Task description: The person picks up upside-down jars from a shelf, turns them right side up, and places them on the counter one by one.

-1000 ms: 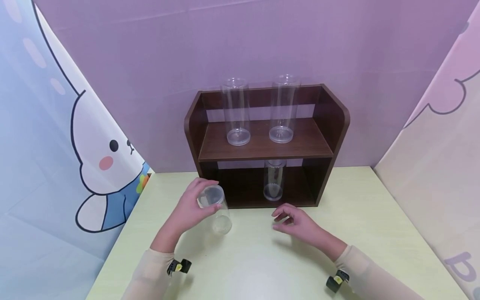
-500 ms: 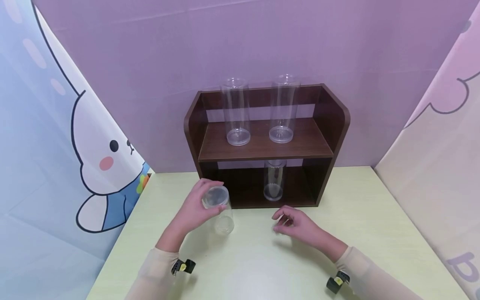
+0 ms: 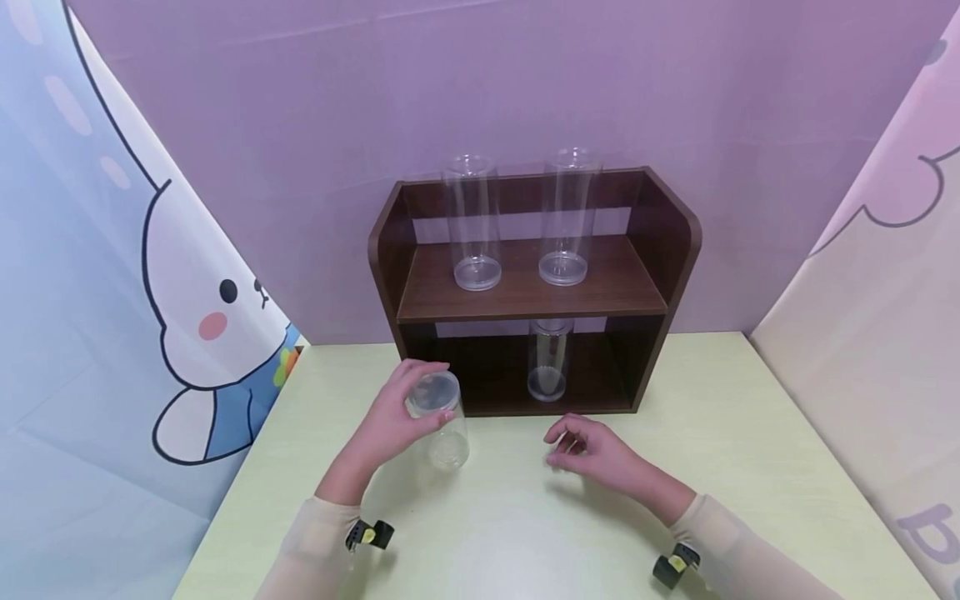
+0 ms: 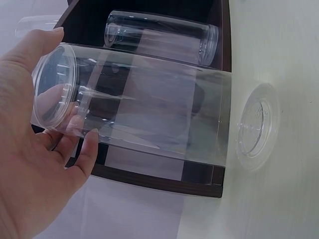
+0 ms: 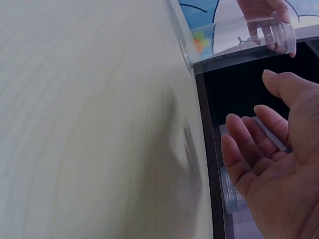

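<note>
Worktop [image 3: 510,550]: evenly lit, soft glare at front. Under my right fingers [image 5: 239,137]: one diffuse shadow. Jar [image 4: 149,109]: small white glints. Wrist views: dimmer.

In front of me the pale table [image 3: 510,533] is carrying a brown shelf [image 3: 686,237] along its far edge. Near the shelf's front left corner I am standing a clear jar [image 3: 448,429] on the table. The upper board [image 3: 517,296] is bearing two tall containers [image 3: 472,225]; the lower board [image 3: 483,387], one clear container [image 3: 548,367] near its front edge.
</note>
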The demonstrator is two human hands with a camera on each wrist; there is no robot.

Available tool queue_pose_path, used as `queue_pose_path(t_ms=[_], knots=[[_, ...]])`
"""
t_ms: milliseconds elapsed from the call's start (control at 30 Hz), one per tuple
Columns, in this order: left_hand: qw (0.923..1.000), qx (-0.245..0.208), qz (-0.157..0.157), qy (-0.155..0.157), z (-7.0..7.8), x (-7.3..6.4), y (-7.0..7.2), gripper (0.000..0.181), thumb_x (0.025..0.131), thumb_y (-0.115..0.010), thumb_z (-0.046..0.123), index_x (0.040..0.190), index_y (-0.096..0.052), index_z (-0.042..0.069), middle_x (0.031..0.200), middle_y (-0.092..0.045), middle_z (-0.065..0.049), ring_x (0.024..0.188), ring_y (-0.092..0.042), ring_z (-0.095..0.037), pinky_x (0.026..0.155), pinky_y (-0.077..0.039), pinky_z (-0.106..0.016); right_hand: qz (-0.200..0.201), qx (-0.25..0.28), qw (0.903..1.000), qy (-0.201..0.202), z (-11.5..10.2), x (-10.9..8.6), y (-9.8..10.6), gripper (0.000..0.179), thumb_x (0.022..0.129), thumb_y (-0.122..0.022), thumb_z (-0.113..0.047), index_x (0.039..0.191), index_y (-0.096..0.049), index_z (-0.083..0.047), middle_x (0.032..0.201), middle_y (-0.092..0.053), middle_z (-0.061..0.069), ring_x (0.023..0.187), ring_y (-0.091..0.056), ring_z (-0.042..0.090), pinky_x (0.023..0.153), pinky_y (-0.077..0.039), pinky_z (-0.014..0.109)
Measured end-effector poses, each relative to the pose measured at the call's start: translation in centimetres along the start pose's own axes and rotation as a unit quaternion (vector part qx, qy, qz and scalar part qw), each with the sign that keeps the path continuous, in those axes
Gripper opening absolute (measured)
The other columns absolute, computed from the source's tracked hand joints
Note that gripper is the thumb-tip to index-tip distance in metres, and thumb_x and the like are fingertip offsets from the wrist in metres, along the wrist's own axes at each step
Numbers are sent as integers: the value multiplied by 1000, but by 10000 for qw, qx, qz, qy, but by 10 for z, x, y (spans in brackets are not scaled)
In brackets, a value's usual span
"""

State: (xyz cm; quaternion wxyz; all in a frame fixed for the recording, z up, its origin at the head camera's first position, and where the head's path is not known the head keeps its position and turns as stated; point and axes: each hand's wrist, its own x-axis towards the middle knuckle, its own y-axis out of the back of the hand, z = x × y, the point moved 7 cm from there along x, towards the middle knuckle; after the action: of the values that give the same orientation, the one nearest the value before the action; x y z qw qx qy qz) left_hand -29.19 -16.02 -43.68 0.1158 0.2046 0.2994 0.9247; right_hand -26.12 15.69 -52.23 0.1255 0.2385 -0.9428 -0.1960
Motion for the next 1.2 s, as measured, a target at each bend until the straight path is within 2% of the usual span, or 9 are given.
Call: queue_pose_path(t_ms=[200, 700, 967, 1067, 1200], knots=[[10000, 4, 24, 15, -1, 0, 0, 71, 89, -95, 23, 152, -63, 26, 145, -56, 0, 134, -57, -27, 112, -51, -57, -6, -24, 10000, -18, 0, -1, 0, 28, 99, -85, -14, 117, -72, 2, 113, -71, 22, 98, -72, 25, 89, -61, 33], [9999, -45, 93, 69, -1, -4, 0, 78, 89, -97, 27, 157, -58, 22, 150, -55, -1, 139, -56, -26, 117, -47, -60, -28, -136, 9999, -83, -1, -1, 2, 27, 99, -85, -14, 117, -72, 1, 106, -73, 7, 95, -72, 24, 87, -61, 32], [9995, -198, 239, -31, 4, -7, 8, 75, 92, -94, 23, 157, -58, 17, 149, -58, -6, 134, -57, -28, 112, -50, -61, -32, -145, 9998, -90, 0, -2, 3, 26, 99, -85, -14, 117, -72, 1, 105, -73, 3, 95, -72, 24, 87, -60, 32], [9987, -227, 410, -222, 4, -7, 13, 66, 96, -90, 18, 154, -60, 16, 147, -61, -8, 132, -59, -28, 110, -53, -58, -45, -142, 9998, -102, 0, -2, 3, 26, 100, -84, -14, 117, -72, 1, 105, -73, 4, 96, -72, 24, 87, -60, 32], [9913, -422, 1017, -723, 6, -9, 24, 45, 101, -79, 6, 144, -66, 9, 135, -68, -12, 124, -64, -29, 103, -58, -42, -68, -134, 9998, -118, -1, -2, 3, 27, 100, -84, -14, 118, -72, 1, 105, -73, 4, 96, -72, 24, 87, -60, 31]])
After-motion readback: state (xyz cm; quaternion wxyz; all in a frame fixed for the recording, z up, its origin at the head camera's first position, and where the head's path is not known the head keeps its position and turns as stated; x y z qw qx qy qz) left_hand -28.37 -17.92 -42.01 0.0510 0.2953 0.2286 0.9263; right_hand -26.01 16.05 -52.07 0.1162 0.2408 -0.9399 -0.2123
